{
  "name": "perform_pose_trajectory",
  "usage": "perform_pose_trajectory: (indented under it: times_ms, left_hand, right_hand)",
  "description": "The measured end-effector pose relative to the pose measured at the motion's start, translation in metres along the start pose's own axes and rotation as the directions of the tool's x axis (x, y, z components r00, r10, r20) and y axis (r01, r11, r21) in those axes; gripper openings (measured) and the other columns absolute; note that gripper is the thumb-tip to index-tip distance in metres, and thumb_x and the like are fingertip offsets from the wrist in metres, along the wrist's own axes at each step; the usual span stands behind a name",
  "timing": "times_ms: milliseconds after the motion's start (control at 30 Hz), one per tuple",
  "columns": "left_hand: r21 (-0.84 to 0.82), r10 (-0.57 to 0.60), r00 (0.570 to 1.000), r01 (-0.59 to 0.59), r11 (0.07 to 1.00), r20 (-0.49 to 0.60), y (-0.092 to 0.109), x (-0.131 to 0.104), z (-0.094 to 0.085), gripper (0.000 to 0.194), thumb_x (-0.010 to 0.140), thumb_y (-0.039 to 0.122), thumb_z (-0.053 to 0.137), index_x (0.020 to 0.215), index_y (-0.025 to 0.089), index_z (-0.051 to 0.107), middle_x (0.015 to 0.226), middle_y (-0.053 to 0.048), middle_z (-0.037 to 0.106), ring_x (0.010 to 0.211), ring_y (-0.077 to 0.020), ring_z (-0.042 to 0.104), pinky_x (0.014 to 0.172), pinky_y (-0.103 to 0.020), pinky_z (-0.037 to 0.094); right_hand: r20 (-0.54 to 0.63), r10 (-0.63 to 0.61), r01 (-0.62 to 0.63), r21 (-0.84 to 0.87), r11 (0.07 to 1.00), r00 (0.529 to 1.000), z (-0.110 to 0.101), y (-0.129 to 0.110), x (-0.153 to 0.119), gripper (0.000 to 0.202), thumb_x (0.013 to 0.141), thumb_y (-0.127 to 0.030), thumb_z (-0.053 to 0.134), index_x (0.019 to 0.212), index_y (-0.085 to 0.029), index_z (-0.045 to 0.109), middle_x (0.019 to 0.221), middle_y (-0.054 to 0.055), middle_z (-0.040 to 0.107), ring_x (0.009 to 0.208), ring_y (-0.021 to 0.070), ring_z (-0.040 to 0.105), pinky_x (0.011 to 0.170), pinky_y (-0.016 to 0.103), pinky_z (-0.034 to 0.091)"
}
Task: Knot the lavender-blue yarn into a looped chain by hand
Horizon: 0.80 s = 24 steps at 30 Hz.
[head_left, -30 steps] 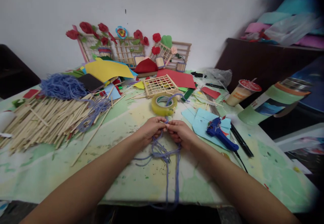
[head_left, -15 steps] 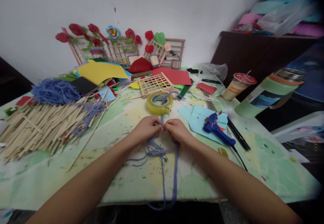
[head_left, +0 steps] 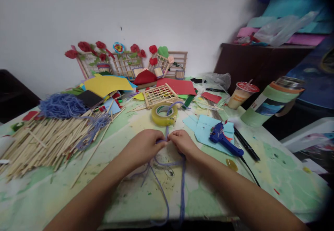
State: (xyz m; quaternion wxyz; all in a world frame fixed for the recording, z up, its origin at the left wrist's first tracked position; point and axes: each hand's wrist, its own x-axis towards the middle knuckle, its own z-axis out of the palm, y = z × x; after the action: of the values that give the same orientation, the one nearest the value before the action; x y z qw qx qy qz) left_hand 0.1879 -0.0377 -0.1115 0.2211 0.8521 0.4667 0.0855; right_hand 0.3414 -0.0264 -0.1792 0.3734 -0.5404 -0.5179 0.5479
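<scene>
My left hand (head_left: 153, 141) and my right hand (head_left: 180, 139) nearly meet at the middle of the table, fingers pinched on blue-purple yarn (head_left: 183, 189). The yarn runs up from between them through a roll of clear yellowish tape (head_left: 157, 116) lying just beyond. Below my hands its strands loop over the tabletop and hang down past the front edge. The exact crossing of the strands at my fingertips is too small to make out.
Wooden sticks (head_left: 47, 142) and a yarn heap (head_left: 62, 105) lie left. A stick lattice (head_left: 160, 94) is behind the tape. Right are a blue glue gun (head_left: 225, 140) on light blue paper (head_left: 205, 126), a cup (head_left: 241, 95) and a green bottle (head_left: 271, 100).
The view has tilted up a little. My left hand has turned, its back now more toward the camera, and the yarn strands below it have shifted left and spread apart.
</scene>
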Motion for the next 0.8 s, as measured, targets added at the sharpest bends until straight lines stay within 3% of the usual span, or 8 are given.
perform_pose_trajectory:
  times_ms: [200, 267, 367, 400, 433, 533, 633, 800]
  left_hand:
    - [-0.204, 0.404, 0.855, -0.353, 0.913, 0.326, 0.032, -0.018, 0.015, 0.019, 0.081, 0.025, 0.045, 0.074, 0.017, 0.062, 0.068, -0.002, 0.063, 0.060, -0.0129, 0.053, 0.055, -0.022, 0.037]
    - [-0.351, 0.582, 0.672, -0.464, 0.813, 0.458, 0.035, -0.022, 0.014, 0.012, 0.076, 0.025, 0.053, 0.073, 0.018, 0.062, 0.069, -0.004, 0.064, 0.060, -0.0143, 0.055, 0.055, -0.023, 0.040]
    - [-0.687, 0.777, 0.213, -0.370, 0.625, 0.592, 0.026, -0.022, 0.003, 0.009, 0.065, 0.026, 0.064, 0.061, 0.019, 0.061, 0.065, -0.004, 0.065, 0.058, -0.0157, 0.059, 0.055, -0.022, 0.043]
    - [-0.719, 0.775, 0.200, -0.292, 0.631, 0.600, 0.019, -0.020, -0.001, 0.010, 0.064, 0.027, 0.065, 0.059, 0.019, 0.061, 0.065, -0.004, 0.066, 0.059, -0.0162, 0.061, 0.056, -0.022, 0.044]
    - [-0.690, 0.723, 0.319, -0.231, 0.686, 0.612, 0.012, -0.015, -0.004, 0.013, 0.067, 0.031, 0.063, 0.061, 0.019, 0.063, 0.067, -0.005, 0.067, 0.061, -0.0171, 0.062, 0.057, -0.023, 0.045]
    - [-0.444, 0.099, 0.967, 0.016, 0.896, 0.234, -0.014, 0.004, -0.005, 0.034, 0.076, 0.044, 0.048, 0.066, 0.017, 0.064, 0.059, -0.005, 0.063, 0.055, -0.0168, 0.058, 0.053, -0.025, 0.043]
    - [-0.315, -0.164, 0.970, 0.101, 0.944, -0.181, -0.033, 0.023, 0.006, 0.031, 0.073, 0.044, 0.053, 0.074, 0.015, 0.064, 0.073, -0.007, 0.064, 0.071, -0.0192, 0.058, 0.065, -0.029, 0.043]
    - [-0.802, -0.225, 0.974, 0.145, 0.579, 0.014, -0.032, 0.031, 0.029, 0.028, 0.074, 0.034, 0.055, 0.094, 0.015, 0.055, 0.091, -0.007, 0.061, 0.079, -0.0159, 0.058, 0.071, -0.029, 0.045]
  right_hand:
    - [0.107, 0.022, -0.030, 0.083, 0.996, 0.994, -0.003, 0.000, -0.003, 0.024, 0.069, -0.036, 0.055, 0.058, -0.017, 0.045, 0.039, -0.010, 0.026, 0.035, 0.0041, 0.019, 0.038, 0.021, 0.013]
    - [0.092, 0.038, -0.039, 0.011, 0.999, 0.995, -0.003, -0.001, -0.003, 0.021, 0.066, -0.029, 0.056, 0.056, -0.017, 0.041, 0.039, -0.009, 0.027, 0.034, 0.0038, 0.021, 0.038, 0.021, 0.013]
    - [0.077, 0.049, -0.047, -0.026, 0.999, 0.996, -0.003, -0.001, -0.003, 0.020, 0.066, -0.025, 0.054, 0.054, -0.018, 0.040, 0.038, -0.009, 0.028, 0.034, 0.0039, 0.021, 0.037, 0.021, 0.013]
    - [0.076, 0.047, -0.045, -0.029, 0.999, 0.996, -0.003, -0.001, -0.002, 0.020, 0.065, -0.024, 0.053, 0.054, -0.018, 0.039, 0.038, -0.009, 0.027, 0.034, 0.0039, 0.021, 0.037, 0.021, 0.013]
    - [0.078, 0.042, -0.040, -0.028, 0.999, 0.996, -0.003, 0.000, -0.002, 0.020, 0.065, -0.024, 0.053, 0.054, -0.018, 0.039, 0.038, -0.009, 0.027, 0.034, 0.0037, 0.021, 0.037, 0.021, 0.013]
    - [0.086, 0.021, -0.020, -0.011, 1.000, 0.996, -0.003, 0.002, -0.001, 0.017, 0.064, -0.022, 0.054, 0.055, -0.018, 0.040, 0.039, -0.010, 0.027, 0.034, 0.0035, 0.021, 0.038, 0.021, 0.013]
    - [0.092, 0.019, -0.020, 0.013, 1.000, 0.996, -0.004, 0.003, -0.001, 0.015, 0.064, -0.023, 0.054, 0.057, -0.018, 0.042, 0.040, -0.010, 0.027, 0.034, 0.0037, 0.020, 0.037, 0.021, 0.013]
    - [0.115, 0.006, -0.008, 0.016, 1.000, 0.993, -0.004, 0.000, -0.003, 0.013, 0.064, -0.022, 0.055, 0.057, -0.016, 0.046, 0.040, -0.009, 0.028, 0.035, 0.0036, 0.020, 0.038, 0.021, 0.013]
